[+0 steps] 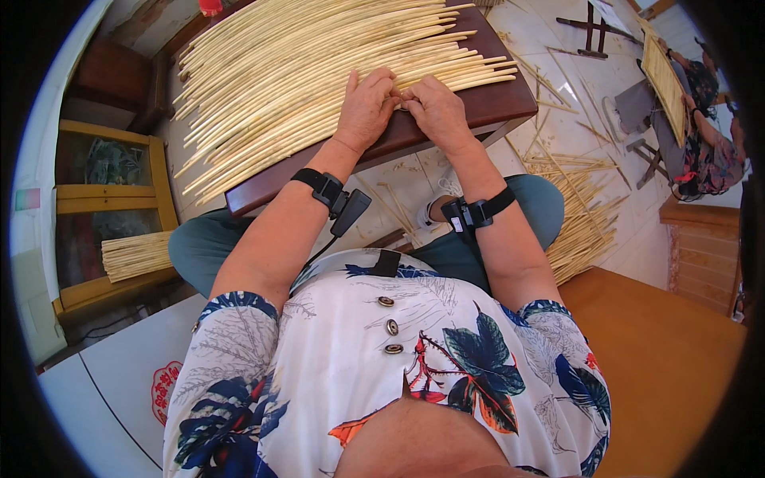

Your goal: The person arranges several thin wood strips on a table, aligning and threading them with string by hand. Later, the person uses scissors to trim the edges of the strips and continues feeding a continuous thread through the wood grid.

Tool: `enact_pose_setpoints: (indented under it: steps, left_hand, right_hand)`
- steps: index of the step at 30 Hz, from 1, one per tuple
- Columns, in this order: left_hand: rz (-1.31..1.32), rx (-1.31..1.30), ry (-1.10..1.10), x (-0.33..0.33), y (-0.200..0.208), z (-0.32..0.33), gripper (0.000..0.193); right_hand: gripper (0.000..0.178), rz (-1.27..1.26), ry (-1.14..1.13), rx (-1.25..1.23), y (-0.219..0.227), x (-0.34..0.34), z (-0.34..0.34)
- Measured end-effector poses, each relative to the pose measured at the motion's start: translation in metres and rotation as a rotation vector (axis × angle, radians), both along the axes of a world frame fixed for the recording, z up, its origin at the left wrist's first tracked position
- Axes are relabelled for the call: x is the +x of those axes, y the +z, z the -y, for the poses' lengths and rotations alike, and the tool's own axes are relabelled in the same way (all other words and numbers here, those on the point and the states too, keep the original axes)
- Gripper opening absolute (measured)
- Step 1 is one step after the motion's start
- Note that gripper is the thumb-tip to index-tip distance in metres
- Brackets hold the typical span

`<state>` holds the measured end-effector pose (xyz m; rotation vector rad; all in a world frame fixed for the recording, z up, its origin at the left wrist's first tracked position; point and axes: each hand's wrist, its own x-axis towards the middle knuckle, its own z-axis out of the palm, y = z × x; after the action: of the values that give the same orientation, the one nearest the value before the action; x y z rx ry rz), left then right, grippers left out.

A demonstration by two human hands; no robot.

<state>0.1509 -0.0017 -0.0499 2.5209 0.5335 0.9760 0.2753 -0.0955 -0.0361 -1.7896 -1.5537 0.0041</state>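
A row of long, pale yellow stalks [271,80] lies side by side like a mat across a dark red-brown table [502,103]. At the near edge of this row, my left hand [366,109] and my right hand [437,111] meet with fingertips almost touching. The fingers of both are bent and pinched together. Whatever lies between them is too small or hidden to make out. Stalk ends stick out past the row unevenly on both sides. Each forearm wears a black strap with a small device.
Loose stalks pile up on the tiled floor [586,219] to the right. A stalk bundle [135,255] lies at left by a yellow-framed cabinet [107,191]. At far right, people handle another stalk mat [663,88]. A brown surface [645,366] is beside me.
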Motion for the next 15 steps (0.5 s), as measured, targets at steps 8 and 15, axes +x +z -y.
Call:
enact_pose_setpoints:
  steps: [8, 15]
  left_hand:
    - [-0.036, 0.008, 0.033, 0.0012, -0.0005, 0.0005, 0.010]
    - [-0.075, 0.047, 0.044, 0.0012, 0.0021, 0.0006, 0.011]
  right_hand:
    - [0.005, 0.008, -0.006, 0.000, -0.0062, 0.0008, -0.0030]
    - [0.011, -0.025, -0.028, 0.017, -0.0041, -0.0003, 0.0004]
